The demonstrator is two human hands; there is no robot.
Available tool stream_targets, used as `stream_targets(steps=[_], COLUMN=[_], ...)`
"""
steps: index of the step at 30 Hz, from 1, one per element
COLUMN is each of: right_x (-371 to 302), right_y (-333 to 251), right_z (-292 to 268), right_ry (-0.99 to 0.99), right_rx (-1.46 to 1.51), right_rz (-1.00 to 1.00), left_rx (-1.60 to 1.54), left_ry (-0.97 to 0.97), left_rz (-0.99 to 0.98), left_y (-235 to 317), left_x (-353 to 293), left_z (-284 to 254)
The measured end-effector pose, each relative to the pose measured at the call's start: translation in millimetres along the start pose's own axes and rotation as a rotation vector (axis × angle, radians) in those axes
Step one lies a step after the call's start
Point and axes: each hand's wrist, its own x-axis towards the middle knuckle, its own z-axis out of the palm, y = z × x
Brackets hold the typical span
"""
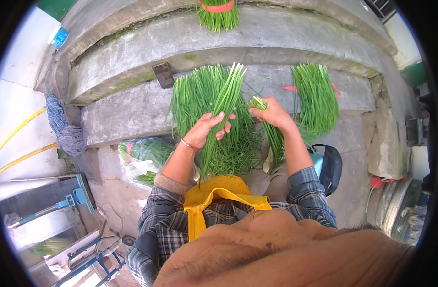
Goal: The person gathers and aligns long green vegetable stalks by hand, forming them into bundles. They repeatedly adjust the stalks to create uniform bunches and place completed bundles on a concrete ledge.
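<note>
My left hand (204,128) is closed round a bunch of long green chives (231,88), its pale cut ends pointing up and away from me. In my right hand (273,114) is a smaller bunch of chives (275,143), gripped near its pale ends, with the leaves hanging down toward my knees. Behind my left hand a wide pile of chives (192,91) lies on the concrete step. Loose green trimmings (233,153) lie below it, between my legs. To the right, another heap of chives (317,98) rests over a pink-red strip (336,90).
A phone (163,75) lies on the step left of the pile. A tied chive bundle (218,14) stands higher up. Beside my left forearm is a clear plastic bag (141,160) with greens. A blue mop or squeegee (75,197) lies left; a dark-and-blue stool or bag (329,170) sits right.
</note>
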Motion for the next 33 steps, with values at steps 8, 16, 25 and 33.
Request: stream_targets(steps=[8,16,25,33], right_x=[15.1,0.9,-1.9,4.4], right_y=[15.6,-16.9,-19.8,-12.5], right_z=[-10.3,-6.6,-8.9,-7.7], right_ry=[0.251,0.345,0.447,0.570], right_rx=[0.310,0.638,0.693,0.763], right_rz=[-0.052,-0.091,-0.123,-0.195], left_rx=[-0.126,0.041,-0.083,0.086], left_ry=[-0.149,-0.221,0.002,0.222], left_rz=[-0.015,-0.064,-0.007,0.137], left_y=[0.4,-8.2,-15.8,-14.0], left_x=[-1.8,0.5,9.5,8.9], left_z=[6.9,8.2,4.1,7.6])
